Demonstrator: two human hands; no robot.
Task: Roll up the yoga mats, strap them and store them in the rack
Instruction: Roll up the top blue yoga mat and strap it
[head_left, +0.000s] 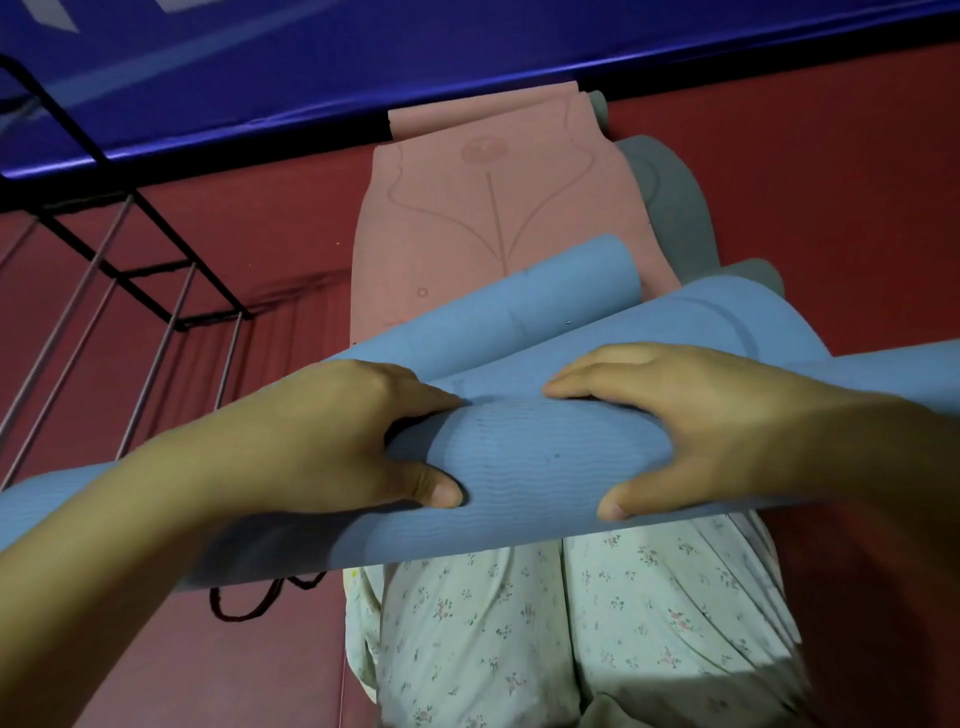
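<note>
Two hands on the blue mat (524, 457), rolling it over the lap.

Left hand (332, 441) and right hand (696, 431) both grip the roll, thumbs under, fingers curled over the top. Beyond it, a pink mat (483, 208) with a flower outline lies flat on the red floor (831, 208), over a grey mat (670, 208). Rack (156, 280) stands at left; no writing readable.

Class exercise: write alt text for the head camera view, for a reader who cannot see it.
Both hands, left hand and right hand, grip a partly rolled blue yoga mat above the person's floral-trousered knees. Beyond it, a pink mat lies flat over a grey mat on the red floor, with a black metal rack at left.
</note>
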